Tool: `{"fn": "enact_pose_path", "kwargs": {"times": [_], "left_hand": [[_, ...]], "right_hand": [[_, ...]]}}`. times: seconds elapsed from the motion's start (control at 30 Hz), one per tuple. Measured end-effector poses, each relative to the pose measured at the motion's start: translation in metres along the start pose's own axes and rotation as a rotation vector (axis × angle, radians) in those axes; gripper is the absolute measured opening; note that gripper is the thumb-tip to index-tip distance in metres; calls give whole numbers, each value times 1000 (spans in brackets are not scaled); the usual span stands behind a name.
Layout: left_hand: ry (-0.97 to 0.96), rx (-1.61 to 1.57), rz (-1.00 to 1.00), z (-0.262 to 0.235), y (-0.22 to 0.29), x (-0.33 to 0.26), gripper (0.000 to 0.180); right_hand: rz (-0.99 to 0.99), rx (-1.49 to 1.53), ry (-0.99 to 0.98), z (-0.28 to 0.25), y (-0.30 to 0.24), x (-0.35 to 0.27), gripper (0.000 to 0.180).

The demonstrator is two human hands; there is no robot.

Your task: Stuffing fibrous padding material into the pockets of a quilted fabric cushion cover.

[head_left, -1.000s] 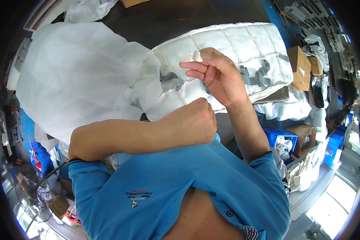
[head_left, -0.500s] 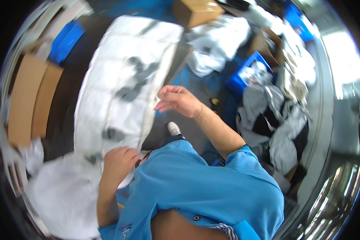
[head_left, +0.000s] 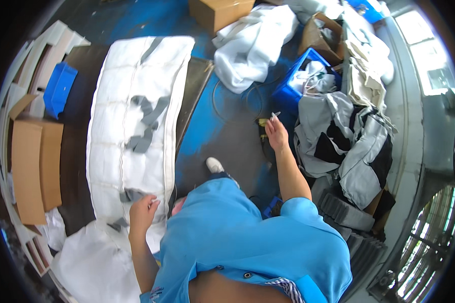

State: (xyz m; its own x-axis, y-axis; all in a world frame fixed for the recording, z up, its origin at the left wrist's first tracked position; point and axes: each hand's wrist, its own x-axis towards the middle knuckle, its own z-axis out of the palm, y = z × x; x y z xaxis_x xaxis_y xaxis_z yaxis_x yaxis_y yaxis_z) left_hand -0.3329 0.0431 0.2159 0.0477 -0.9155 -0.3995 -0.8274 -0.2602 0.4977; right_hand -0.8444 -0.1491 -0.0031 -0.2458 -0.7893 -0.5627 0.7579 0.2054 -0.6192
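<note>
Since it swung rightward, the right hand [head_left: 277, 135] clears the pad [head_left: 111, 136].

A long white quilted pad [head_left: 111, 106], stitched into panels, lay flat on a dark table [head_left: 194, 93] at the left, its far end toward the top of the view. Crumpled grey straps [head_left: 139, 144] rested on it. A small whitish scrap [head_left: 275, 115], perhaps paper or fabric, was pinched in the right hand [head_left: 277, 134].

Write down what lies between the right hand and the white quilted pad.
Head view: from the right hand to the white quilted pad come a yellow-and-black object, blue-and-grey floor with a thin looped cable, then dark tabletop.
</note>
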Motion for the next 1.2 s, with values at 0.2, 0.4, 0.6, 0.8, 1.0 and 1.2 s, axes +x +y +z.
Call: {"fn": "enact_pose_path", "kwargs": {"times": [0.2, 0.4, 0.6, 0.8, 1.0, 1.2], "left_hand": [[9, -34, -71, 2, -17, -17, 25], [34, -143, -214, 13, -32, -42, 26], [99, -173, -203, 42, -46, -51, 21], [441, -230, -254, 65, -60, -68, 23], [694, 139, -511, 80, -130, -79, 81], [704, 141, -534, 116, -193, -75, 91]], "right_hand": [[-185, -84, 60, 65, -27, 13, 58], [-109, -10, -18, 71, -58, 37, 18], [14, -492, -238, 139, 25, -7, 23], [95, -917, -811, 199, 127, -85, 24], [-203, -1354, -1485, 275, 249, -208, 36], [-690, -1324, -2022, 328, 385, -296, 48]]}}
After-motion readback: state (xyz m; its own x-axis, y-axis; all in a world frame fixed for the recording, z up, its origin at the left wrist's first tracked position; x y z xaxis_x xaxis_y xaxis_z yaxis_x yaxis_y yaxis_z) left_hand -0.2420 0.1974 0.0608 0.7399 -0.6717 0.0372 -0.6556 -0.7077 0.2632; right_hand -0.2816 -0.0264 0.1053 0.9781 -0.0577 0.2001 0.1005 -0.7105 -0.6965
